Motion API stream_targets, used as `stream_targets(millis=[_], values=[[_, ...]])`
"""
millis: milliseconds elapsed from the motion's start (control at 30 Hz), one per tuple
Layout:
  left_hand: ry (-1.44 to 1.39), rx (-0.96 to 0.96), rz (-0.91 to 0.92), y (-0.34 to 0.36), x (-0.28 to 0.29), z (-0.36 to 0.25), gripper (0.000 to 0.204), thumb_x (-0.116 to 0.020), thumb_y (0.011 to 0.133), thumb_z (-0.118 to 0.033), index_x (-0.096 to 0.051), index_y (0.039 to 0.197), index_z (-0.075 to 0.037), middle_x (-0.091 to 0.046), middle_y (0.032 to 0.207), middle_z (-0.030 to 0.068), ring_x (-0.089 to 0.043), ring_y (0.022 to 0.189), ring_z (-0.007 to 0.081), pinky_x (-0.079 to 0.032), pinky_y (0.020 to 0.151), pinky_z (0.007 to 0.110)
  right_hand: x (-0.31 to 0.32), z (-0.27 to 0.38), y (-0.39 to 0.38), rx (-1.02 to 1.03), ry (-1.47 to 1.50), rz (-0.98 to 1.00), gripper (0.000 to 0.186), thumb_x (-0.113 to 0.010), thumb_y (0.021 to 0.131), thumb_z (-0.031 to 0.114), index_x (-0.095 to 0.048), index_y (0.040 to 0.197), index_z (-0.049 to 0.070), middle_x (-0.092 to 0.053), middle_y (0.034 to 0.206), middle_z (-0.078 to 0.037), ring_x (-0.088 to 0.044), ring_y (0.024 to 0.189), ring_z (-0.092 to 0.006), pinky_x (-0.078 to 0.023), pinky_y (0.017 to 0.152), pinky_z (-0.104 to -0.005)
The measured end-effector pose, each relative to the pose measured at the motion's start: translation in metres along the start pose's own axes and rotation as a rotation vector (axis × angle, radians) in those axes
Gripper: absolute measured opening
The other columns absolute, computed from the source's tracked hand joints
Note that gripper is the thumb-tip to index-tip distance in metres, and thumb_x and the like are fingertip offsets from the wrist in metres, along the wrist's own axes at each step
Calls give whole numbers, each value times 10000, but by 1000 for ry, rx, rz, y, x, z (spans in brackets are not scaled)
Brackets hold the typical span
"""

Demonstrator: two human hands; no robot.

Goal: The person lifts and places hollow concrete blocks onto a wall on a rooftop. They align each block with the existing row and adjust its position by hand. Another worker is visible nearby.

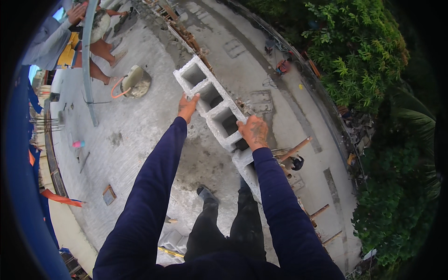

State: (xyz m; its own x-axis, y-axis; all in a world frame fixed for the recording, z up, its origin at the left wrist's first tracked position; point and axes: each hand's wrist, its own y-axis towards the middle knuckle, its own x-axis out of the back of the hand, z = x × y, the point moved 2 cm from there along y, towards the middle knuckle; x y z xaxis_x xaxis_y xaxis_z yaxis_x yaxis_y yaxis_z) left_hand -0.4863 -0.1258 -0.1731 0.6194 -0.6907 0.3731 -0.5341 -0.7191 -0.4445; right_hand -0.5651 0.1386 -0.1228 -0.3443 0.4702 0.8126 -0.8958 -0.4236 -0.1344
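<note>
A rough grey rectangular hollow concrete block [217, 110] sits directly between the left hand [187, 108], clamped on its left long side, and the right hand [255, 132], clamped on its right side nearer the body

We see a rough grey concrete floor [144, 140], streaked with brush-like lines and darkened by a damp-looking patch near the middle. Toward the upper left we find a mortar-smeared bucket [136, 84] with an orange handle, just beside a co-worker's bare feet [116, 59]. Farther left and lower, we make out a pink-and-blue cup [78, 144], a thin stick [85, 162] near it, and a small brown-edged rectangular piece [109, 195]. At the bottom, we see grey concrete blocks [172, 239], partly hidden.
</note>
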Motion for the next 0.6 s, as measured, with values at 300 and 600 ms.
stream_targets(millis=[300,600], values=[[-30,19,15,-15,-4,-2,957,-663,792,-456,-109,1444,-26,-360,1389,177,-459,1184,294,-430,912,385,6,-32,22,13,154,452,425,-706,725,393,-678,844,-15,-666,850,-203,-649,807,-333,-499,729,-404],[-112,124,167,-104,-27,-8,1069,-662,784,-469,78,1449,-79,-133,1486,193,-288,1317,347,-355,1004,467,43,-70,-1,18,392,604,583,-603,803,491,-604,1160,30,-648,1045,-181,-608,1008,-288,-437,894,-358]])
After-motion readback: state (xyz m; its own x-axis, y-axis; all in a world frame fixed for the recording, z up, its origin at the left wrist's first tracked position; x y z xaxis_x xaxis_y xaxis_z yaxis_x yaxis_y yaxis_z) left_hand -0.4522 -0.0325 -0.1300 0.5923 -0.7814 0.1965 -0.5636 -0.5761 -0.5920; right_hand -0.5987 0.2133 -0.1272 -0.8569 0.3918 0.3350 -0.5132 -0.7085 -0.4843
